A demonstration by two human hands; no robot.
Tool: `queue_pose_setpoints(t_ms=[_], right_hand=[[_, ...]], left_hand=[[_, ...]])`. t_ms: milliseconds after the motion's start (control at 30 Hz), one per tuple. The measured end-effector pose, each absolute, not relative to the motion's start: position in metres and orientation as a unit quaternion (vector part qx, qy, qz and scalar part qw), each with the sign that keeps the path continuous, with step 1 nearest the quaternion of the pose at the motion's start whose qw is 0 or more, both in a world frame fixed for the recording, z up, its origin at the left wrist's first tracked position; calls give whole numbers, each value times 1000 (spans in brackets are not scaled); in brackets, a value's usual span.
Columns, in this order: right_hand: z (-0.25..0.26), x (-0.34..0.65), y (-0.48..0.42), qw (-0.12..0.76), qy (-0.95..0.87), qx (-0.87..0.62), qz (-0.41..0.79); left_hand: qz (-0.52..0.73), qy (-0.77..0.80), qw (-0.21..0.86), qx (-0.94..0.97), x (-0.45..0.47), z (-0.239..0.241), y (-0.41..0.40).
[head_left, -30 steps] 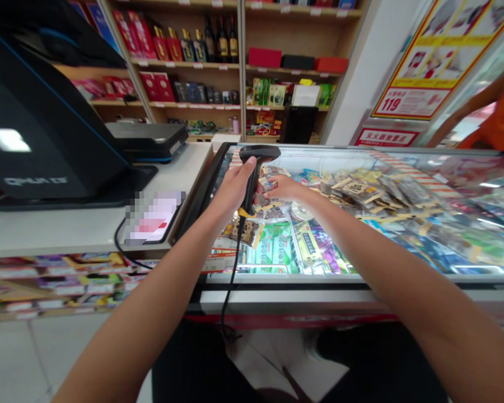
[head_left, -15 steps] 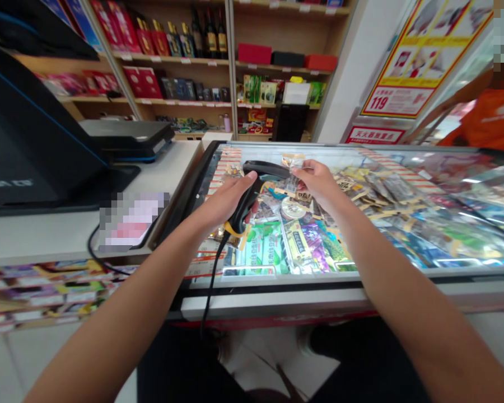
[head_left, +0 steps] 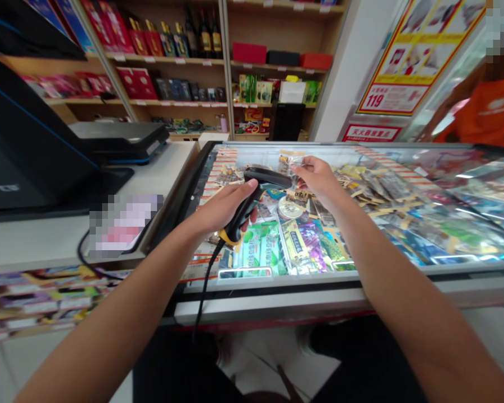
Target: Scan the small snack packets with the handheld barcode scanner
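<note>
My left hand point(head_left: 224, 207) is wrapped round the handle of a black barcode scanner point(head_left: 258, 187) with a yellow base; its black cable point(head_left: 204, 291) hangs down over the counter's front. The scanner's head points to the right. My right hand point(head_left: 319, 179) pinches a small clear snack packet point(head_left: 293, 164) right in front of the scanner's head. Both hands hover over the glass top of a display case point(head_left: 319, 277) full of packaged goods.
A black till screen point(head_left: 29, 151) and a flat printer point(head_left: 117, 140) stand on the white counter at the left, beside a pixelated card. Shelves of bottles and boxes point(head_left: 193, 61) fill the back wall. A person in orange point(head_left: 487, 112) stands at the far right.
My right hand has lifted a small packet from the case and brought it up before the scanner. My left hand has tipped the scanner from upright toward the right.
</note>
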State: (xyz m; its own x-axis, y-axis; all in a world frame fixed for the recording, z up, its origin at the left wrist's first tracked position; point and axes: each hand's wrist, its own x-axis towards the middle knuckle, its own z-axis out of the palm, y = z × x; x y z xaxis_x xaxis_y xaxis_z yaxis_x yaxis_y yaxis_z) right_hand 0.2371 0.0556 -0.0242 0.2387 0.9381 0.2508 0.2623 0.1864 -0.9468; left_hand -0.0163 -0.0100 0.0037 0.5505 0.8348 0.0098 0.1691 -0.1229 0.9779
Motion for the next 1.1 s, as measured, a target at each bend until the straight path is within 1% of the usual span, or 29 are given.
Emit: queue_pose_setpoints(t_ms=[67,133,167,200,300,333,367,433,500,567,667,767,833,1100], right_hand=[[-24,240,57,545,-560,-567,261],[-22,244,55,524,-605,-574,173],[-22,246,53,500,-631,-580,124],[-21,248,51,462,-654,-594,78],[-24,252,41,302,-685,-662,-38],[-25,251,38,261,-682,-679,-76],[-27,249,35,238,-678,-687,-112],[-31,237,32,240,-686,-670,-148],[-37,216,31,268,-729,-620,-112],[-46,188,32,284,-779,-557,-37],[-63,148,31,264,-812,-520,26],[-75,124,28,220,-818,-532,9],[-79,122,26,208,-818,-536,-2],[-71,166,33,240,-811,-532,28]], left_hand=[[309,362,552,684,-17,3,-9],[330,362,547,679,-18,3,-7],[347,364,543,672,-18,4,-6],[367,369,539,663,-19,5,-4],[421,385,535,623,-21,8,-1],[436,389,536,609,-21,9,0],[447,394,538,597,-22,10,1],[462,405,541,575,-22,11,3],[472,411,546,557,-22,12,4],[480,408,550,548,-21,11,4],[488,399,552,547,-20,10,4],[491,397,552,545,-19,10,4],[492,400,550,543,-19,9,4],[491,418,550,530,-19,10,3]])
